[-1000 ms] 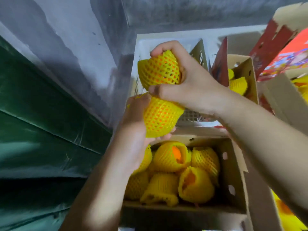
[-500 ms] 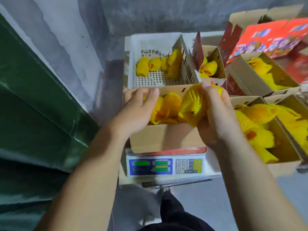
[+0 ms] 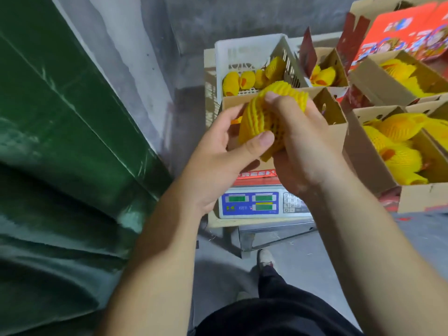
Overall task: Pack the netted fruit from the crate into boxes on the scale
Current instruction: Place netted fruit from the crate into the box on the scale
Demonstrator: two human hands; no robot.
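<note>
- Both hands hold one yellow foam net sleeve (image 3: 271,117) in the air above the cardboard box (image 3: 335,117) that stands on the scale (image 3: 252,202).
- The left hand (image 3: 225,156) grips the sleeve from the left, its thumb pressed across the lower front of the mesh and its fingers curled behind.
- The right hand (image 3: 300,146) grips the same sleeve from the right, thumb on top near the upper edge, fingers wrapped round the far side.
- The sleeve looks bunched and ribbed; whether a fruit sits inside it cannot be told.
- The box fills the scale's platform; its inside is almost wholly hidden by the hands, with only a scrap of yellow showing at its left wall.
- The scale's blue front panel with green displays faces the person, its keypad at the right end partly covered by the right wrist.
- Behind the box stands the white plastic crate (image 3: 244,52), with several netted fruit (image 3: 247,80) lying along its near side.
- To the right, further open cardboard boxes (image 3: 373,151) hold more yellow netted fruit, and red printed cartons (image 3: 397,27) stand at the back right.
- A green tarpaulin (image 3: 60,129) covers the left side.
- A shoe (image 3: 265,259) and a dark trouser leg show on the grey floor below the scale.
</note>
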